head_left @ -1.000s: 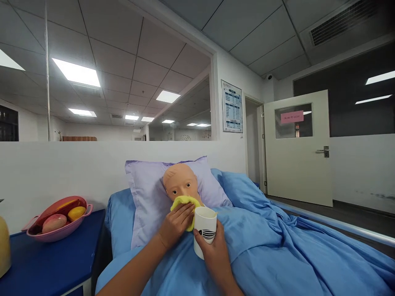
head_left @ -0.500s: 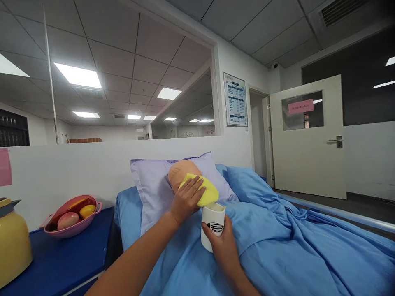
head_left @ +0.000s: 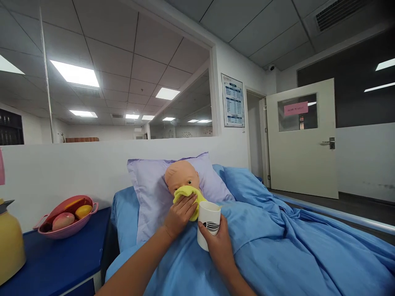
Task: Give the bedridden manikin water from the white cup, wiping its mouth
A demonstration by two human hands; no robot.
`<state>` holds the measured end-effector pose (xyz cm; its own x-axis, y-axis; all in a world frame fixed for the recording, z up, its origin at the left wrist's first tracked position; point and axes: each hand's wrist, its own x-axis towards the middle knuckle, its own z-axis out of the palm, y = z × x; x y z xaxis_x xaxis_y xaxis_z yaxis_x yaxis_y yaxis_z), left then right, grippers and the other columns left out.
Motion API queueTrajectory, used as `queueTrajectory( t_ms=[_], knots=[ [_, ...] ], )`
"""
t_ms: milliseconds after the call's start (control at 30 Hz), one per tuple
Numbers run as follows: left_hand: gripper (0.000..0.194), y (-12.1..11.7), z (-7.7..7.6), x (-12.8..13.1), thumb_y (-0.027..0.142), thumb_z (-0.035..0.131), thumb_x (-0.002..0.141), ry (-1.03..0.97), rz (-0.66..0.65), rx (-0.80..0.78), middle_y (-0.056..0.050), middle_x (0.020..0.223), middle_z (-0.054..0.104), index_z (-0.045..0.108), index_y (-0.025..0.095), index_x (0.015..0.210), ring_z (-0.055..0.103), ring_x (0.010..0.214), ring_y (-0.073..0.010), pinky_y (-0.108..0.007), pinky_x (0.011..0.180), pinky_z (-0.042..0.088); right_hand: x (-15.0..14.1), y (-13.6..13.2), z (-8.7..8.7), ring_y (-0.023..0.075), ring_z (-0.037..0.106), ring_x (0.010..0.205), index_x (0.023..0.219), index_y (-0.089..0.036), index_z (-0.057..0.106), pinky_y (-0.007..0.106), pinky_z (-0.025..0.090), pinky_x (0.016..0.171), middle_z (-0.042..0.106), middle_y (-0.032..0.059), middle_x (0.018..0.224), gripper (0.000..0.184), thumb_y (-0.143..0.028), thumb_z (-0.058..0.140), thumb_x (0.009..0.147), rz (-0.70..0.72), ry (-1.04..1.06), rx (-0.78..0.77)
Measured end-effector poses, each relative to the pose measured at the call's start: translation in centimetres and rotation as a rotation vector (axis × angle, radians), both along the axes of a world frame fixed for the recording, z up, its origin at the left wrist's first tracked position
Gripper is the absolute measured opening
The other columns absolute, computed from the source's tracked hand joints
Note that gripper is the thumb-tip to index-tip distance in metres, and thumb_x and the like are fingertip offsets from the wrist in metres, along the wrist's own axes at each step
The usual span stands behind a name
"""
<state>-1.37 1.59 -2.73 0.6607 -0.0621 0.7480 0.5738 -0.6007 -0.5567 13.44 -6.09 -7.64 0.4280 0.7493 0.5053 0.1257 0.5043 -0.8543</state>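
A manikin head lies on a lilac pillow in a bed under a blue blanket. My left hand presses a yellow cloth against the manikin's mouth and chin, fingers closed on the cloth. Just to the right, my right hand is wrapped round a white cup with a dark striped mark, held upright over the blanket near the manikin's chin.
A blue bedside table at the left carries a pink bowl of fruit and a yellow jug. A white partition with glass stands behind the bed. At the right is a bed rail and a half-open white door.
My left hand with the yellow cloth went up over the manikin's face, then came back down to its mouth and chin. The cup in my right hand stayed almost still.
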Motion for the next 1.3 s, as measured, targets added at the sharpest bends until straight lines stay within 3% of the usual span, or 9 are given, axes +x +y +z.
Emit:
queueTrajectory(
  t_ms=[333, 500, 600, 667, 767, 900, 1067, 1200, 1300],
  knots=[
    [0.029, -1.2, -1.3, -0.3, 0.018, 0.046, 0.095, 0.041, -0.02, -0.085, -0.011, 0.127, 0.065, 0.059, 0.013, 0.12, 0.058, 0.122, -0.0184, -0.036, 0.103, 0.051, 0.1, 0.2, -0.2, 0.0252, 0.062, 0.095, 0.126, -0.022, 0.044, 0.039, 0.05, 0.085, 0.063, 0.0068, 0.113, 0.066, -0.048, 0.072, 0.072, 0.033, 0.02, -0.002],
    [0.025, -1.5, 2.4, -0.4, 0.015, 0.047, 0.093, 0.1, -0.145, 0.033, -0.011, 0.125, 0.066, 0.061, 0.011, 0.114, 0.05, 0.13, -0.0198, -0.04, 0.109, 0.046, 0.1, 0.3, -0.2, 0.025, 0.061, 0.096, 0.127, -0.021, 0.044, 0.038, 0.05, 0.085, 0.062, 0.008, 0.116, 0.066, -0.048, 0.071, 0.073, 0.004, -0.002, 0.011],
    [0.027, -1.0, 4.6, 0.1, 0.014, 0.047, 0.093, 0.067, -0.12, 0.056, -0.012, 0.132, 0.061, 0.059, 0.011, 0.116, 0.043, 0.137, -0.0221, -0.044, 0.112, 0.043, 0.0, 0.1, 0.0, 0.0246, 0.06, 0.097, 0.127, -0.022, 0.044, 0.037, 0.049, 0.087, 0.06, 0.0079, 0.118, 0.065, -0.048, 0.07, 0.074, -0.001, -0.028, 0.01],
    [0.026, -0.5, 4.9, 0.5, 0.014, 0.045, 0.093, 0.05, -0.087, 0.047, -0.012, 0.132, 0.061, 0.06, 0.012, 0.115, 0.042, 0.137, -0.0222, -0.044, 0.112, 0.042, 0.0, 0.0, 0.1, 0.0245, 0.06, 0.097, 0.127, -0.022, 0.043, 0.038, 0.048, 0.088, 0.059, 0.0078, 0.118, 0.064, -0.048, 0.069, 0.074, -0.005, -0.038, -0.003],
    [0.024, 0.1, 3.3, 0.9, 0.015, 0.044, 0.094, 0.035, -0.036, 0.023, -0.011, 0.128, 0.065, 0.063, 0.013, 0.11, 0.049, 0.132, -0.021, -0.043, 0.111, 0.044, 0.0, -0.1, 0.0, 0.0239, 0.06, 0.093, 0.126, -0.022, 0.044, 0.038, 0.049, 0.084, 0.06, 0.0069, 0.113, 0.063, -0.049, 0.069, 0.074, 0.004, -0.036, -0.024],
    [0.026, 0.3, -0.3, 0.7, 0.016, 0.043, 0.095, -0.001, 0.0, -0.053, -0.009, 0.125, 0.066, 0.061, 0.012, 0.114, 0.055, 0.125, -0.0168, -0.04, 0.112, 0.041, 0.1, -0.2, -0.1, 0.0238, 0.06, 0.094, 0.123, -0.022, 0.046, 0.037, 0.048, 0.085, 0.061, 0.0058, 0.111, 0.062, -0.05, 0.07, 0.074, -0.002, -0.04, -0.011],
    [0.026, -1.0, -3.4, 0.5, 0.021, 0.042, 0.096, -0.047, -0.018, -0.208, -0.008, 0.111, 0.071, 0.064, 0.014, 0.108, 0.064, 0.109, -0.0176, -0.039, 0.102, 0.05, 0.0, -0.1, 0.0, 0.0247, 0.061, 0.091, 0.12, -0.02, 0.049, 0.039, 0.049, 0.082, 0.061, 0.0057, 0.105, 0.066, -0.055, 0.072, 0.068, -0.024, -0.051, -0.049],
    [0.026, -3.4, -3.1, -1.9, 0.018, 0.042, 0.093, 0.017, -0.066, -0.4, -0.01, 0.111, 0.07, 0.062, 0.013, 0.108, 0.062, 0.11, -0.0174, -0.035, 0.101, 0.049, 0.8, 0.3, -0.7, 0.026, 0.061, 0.089, 0.114, -0.02, 0.054, 0.04, 0.05, 0.079, 0.061, 0.0052, 0.101, 0.068, -0.06, 0.073, 0.063, -0.053, -0.146, -0.103],
    [0.034, -5.6, -2.0, -7.0, 0.014, 0.047, 0.086, -0.07, -0.085, -0.507, -0.009, 0.122, 0.066, 0.057, 0.013, 0.119, 0.058, 0.116, -0.0186, -0.035, 0.103, 0.047, 1.6, 0.8, -1.6, 0.0292, 0.063, 0.084, 0.107, -0.019, 0.057, 0.043, 0.052, 0.073, 0.064, 0.0069, 0.095, 0.067, -0.063, 0.075, 0.059, -0.091, -0.226, -0.177]
  ],
)
